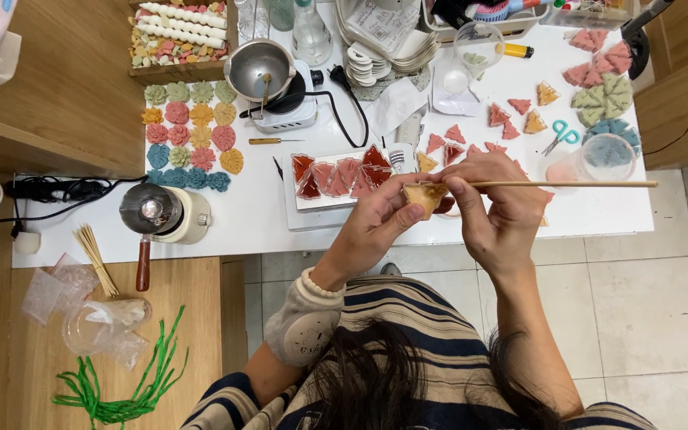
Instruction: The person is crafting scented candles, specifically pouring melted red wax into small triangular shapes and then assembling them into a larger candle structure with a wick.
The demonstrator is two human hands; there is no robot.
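At the far left of the white table (248,223) lay a black power strip (53,189) with its cables, and just right of it stood a squat cream pot with a shiny steel lid and a wooden handle (162,215). Below that, on the wooden counter, rested a bundle of thin bamboo skewers (95,256) and a tangle of green plastic ties (125,390). Higher on the table were rows of flower-shaped wax pieces in green, pink, yellow and blue (191,135), then a steel melting pan on a small white hotplate (268,80). Toward the middle sat a white tray of red and pink triangular wax wedges (340,175).

Just right of that tray, held above the table's near edge, was a small tan wedge-shaped wax piece (424,196), pale yellow-brown, blunt-sided, its broad face turned up. The left hand (376,227) was curled narrowly around it, thumb and fingers pinching its sides. The right hand (499,207) was closed on a long thin wooden stick (567,184), whose near end met the wedge while the rest ran out level to the right. Beyond lay teal-handled scissors (560,135), loose triangular pieces, and a clear plastic cup (605,158).
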